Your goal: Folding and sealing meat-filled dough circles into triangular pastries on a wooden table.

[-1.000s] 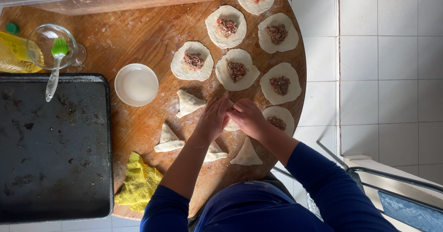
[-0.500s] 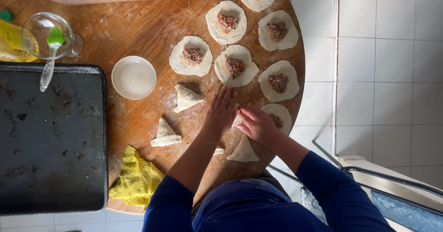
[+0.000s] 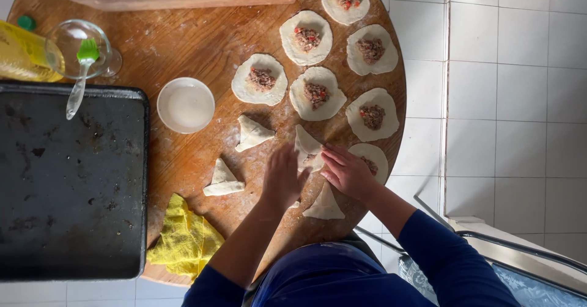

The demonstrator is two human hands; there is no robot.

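Note:
On a round wooden board (image 3: 183,44), my left hand (image 3: 282,177) and my right hand (image 3: 347,171) press on a half-folded dough round (image 3: 307,148) with meat filling. My fingers pinch its edges from both sides. Several open dough circles with meat filling lie beyond it, such as one (image 3: 259,78) at the middle and one (image 3: 372,114) at the right. Folded triangle pastries rest nearby: one (image 3: 252,132) above left of my hands, one (image 3: 222,180) to the left, one (image 3: 324,204) under my right wrist.
A dark baking tray (image 3: 67,185) lies at the left. A small white bowl (image 3: 185,104) sits on the board beside it. A glass bowl with a green brush (image 3: 82,59) and a yellow oil bottle (image 3: 24,53) stand far left. A yellow cloth (image 3: 183,240) hangs at the near edge.
My hands have moved up from the near triangle pastry onto a filled dough round and have folded one side of it over the filling.

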